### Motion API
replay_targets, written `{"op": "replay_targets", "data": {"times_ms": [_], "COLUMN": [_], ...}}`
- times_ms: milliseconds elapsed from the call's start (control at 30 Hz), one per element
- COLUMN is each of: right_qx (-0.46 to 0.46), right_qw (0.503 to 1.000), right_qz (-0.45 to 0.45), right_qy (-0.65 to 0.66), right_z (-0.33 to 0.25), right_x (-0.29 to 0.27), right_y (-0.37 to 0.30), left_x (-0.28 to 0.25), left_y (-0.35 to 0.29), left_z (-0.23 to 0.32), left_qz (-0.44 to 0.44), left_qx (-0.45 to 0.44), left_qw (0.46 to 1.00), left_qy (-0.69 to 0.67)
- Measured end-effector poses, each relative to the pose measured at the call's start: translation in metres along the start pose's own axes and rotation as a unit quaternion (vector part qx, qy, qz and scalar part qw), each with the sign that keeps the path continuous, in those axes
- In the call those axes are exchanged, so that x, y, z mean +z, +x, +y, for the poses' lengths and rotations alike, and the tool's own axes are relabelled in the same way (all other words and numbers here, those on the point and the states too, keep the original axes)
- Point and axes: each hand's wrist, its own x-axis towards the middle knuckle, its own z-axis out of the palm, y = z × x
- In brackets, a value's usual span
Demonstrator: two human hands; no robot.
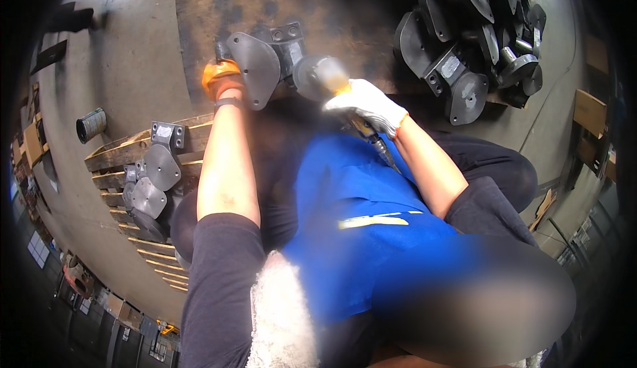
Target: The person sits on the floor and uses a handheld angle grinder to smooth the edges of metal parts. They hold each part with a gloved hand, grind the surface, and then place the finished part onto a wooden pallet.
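My left hand [222, 79], in an orange glove, is closed round the far left end of a dark grey metal bracket [256, 69] with rounded plates and a drilled flange. The bracket stands on the worn brown work surface [352, 20], close to its near edge. Against its right-hand rounded plate, my right hand [367, 106], in a white knitted glove, grips an air grinder [363, 129] with a yellow and dark body. The grinder's head is smeared by motion, so I cannot tell exactly where it touches. A hose fitting trails from it towards my body.
Several similar brackets [468, 96] are piled at the right of the surface. More brackets [161, 167] lie on a wooden pallet [119, 152] at my left. A metal can [91, 125] stands on the floor beyond the pallet. Cardboard boxes [589, 113] are at the far right.
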Motion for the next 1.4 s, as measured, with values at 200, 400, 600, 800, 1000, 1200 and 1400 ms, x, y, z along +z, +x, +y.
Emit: {"op": "replay_targets", "data": {"times_ms": [200, 400, 600, 800, 1000, 1200, 1400], "right_qx": [0.096, 0.113, 0.112, 0.094, 0.110, 0.113, 0.091], "right_qw": [0.983, 0.974, 0.982, 0.987, 0.978, 0.984, 0.990], "right_qz": [-0.008, -0.012, 0.005, 0.013, -0.016, 0.016, 0.038], "right_qy": [0.157, 0.196, 0.151, 0.131, 0.179, 0.136, 0.101], "right_z": [-0.037, -0.038, -0.037, -0.054, -0.040, -0.051, -0.041], "right_x": [-0.002, -0.003, -0.013, -0.011, -0.012, -0.015, -0.019], "right_y": [0.009, 0.000, 0.008, 0.006, 0.001, 0.007, -0.006], "left_x": [-0.031, -0.029, -0.037, -0.028, -0.028, -0.029, -0.024], "left_y": [-0.022, -0.018, -0.024, -0.018, -0.018, -0.018, -0.017], "left_z": [0.045, 0.042, 0.056, 0.042, 0.045, 0.042, 0.035], "left_qz": [0.000, -0.014, -0.007, -0.003, -0.002, -0.012, -0.006], "left_qx": [-0.045, -0.044, -0.082, -0.070, -0.075, -0.070, -0.062], "left_qw": [0.998, 0.998, 0.997, 0.998, 0.997, 0.997, 0.998], "left_qy": [0.034, 0.034, -0.001, 0.003, 0.008, -0.006, -0.024]}}
